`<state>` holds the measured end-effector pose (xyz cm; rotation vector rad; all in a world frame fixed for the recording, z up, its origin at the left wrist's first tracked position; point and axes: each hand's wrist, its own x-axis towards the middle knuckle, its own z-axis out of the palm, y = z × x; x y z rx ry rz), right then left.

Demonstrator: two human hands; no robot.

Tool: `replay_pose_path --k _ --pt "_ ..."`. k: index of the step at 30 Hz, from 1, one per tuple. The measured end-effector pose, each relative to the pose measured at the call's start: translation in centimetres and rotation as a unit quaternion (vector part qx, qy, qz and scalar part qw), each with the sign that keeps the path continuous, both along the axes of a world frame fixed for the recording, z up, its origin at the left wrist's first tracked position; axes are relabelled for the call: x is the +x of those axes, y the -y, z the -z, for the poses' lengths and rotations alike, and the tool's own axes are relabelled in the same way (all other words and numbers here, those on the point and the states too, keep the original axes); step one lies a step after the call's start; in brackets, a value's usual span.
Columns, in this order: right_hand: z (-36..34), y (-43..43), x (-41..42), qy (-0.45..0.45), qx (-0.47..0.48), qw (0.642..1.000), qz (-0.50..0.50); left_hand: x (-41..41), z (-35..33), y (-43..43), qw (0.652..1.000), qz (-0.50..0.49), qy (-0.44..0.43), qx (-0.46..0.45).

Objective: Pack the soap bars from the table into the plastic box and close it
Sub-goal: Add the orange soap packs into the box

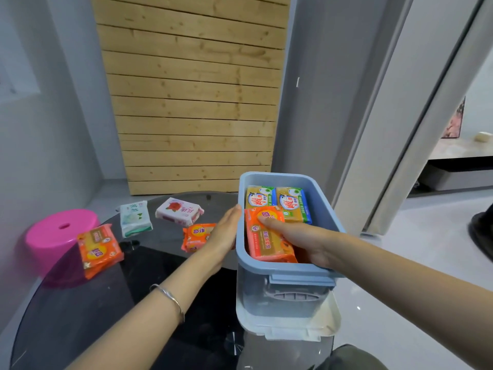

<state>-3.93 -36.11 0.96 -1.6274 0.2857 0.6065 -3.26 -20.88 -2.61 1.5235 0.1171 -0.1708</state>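
Inside plastic box [324,209], right hand [306,240] gripping orange soap bar [262,243]; left hand [222,233] open, labels unreadable.

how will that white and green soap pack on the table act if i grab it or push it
The white and green soap pack lies flat and looks blocky, so it will probably slide, not roll or tip. Its wrapper looks glossy with loose crimped ends, so it may be a bit slippery; gripping the long sides seems safer. It sits on the smooth dark glass table, so a push should move it easily.
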Motion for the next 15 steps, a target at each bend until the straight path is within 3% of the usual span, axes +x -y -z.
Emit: replay_pose_path --k 8,15 --pt "-0.3 -0.3 -0.3 0.006 -0.037 0.999 -0.012 0.5 0.6 -0.1 1.0 0.003 0.005 0.003" --pt "-0.6 0.9 -0.8 0.01 -0.107 0.99 -0.092 0.5 0.6 -0.4 1.0 0.009 0.016 0.017"
